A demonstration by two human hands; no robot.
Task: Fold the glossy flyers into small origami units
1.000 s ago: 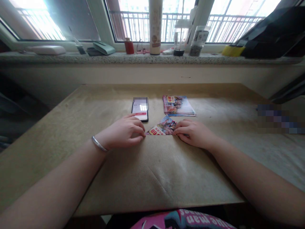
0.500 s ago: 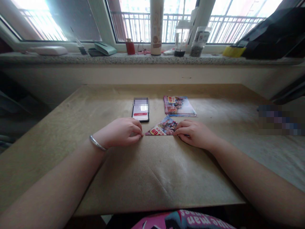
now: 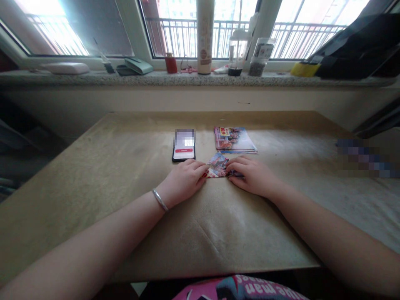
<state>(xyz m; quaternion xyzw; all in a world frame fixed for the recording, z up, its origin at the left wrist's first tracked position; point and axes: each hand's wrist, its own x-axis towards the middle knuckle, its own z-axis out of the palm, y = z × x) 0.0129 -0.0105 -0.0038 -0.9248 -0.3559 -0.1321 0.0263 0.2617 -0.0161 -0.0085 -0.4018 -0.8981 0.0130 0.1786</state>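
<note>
A folded, colourful printed sheet of paper (image 3: pixel 218 164) lies on the table between my two hands. My left hand (image 3: pixel 186 177), with a silver bangle at the wrist, has its fingers closed over the paper's left part. On the right side, my right hand (image 3: pixel 250 173) pinches the paper's other corner. Both corners are partly covered by my fingers. Just behind the paper rests a stack of similar printed sheets (image 3: pixel 236 139). A phone (image 3: pixel 183 155) with a lit screen lies beyond my left hand.
The tan table (image 3: pixel 125 141) reaches back to the wall beneath a granite windowsill (image 3: pixel 175 80). Along the sill stand a tall bottle (image 3: pixel 204 50), a red bottle (image 3: pixel 171 63), clear containers (image 3: pixel 258 58) and a black bag (image 3: pixel 350 54). A blurred-out object lies at the table's right.
My left hand has moved right, from beside the paper's left tip onto it. The paper's left part is now under my fingers, and less of it shows. My right hand stays nearly in place.
</note>
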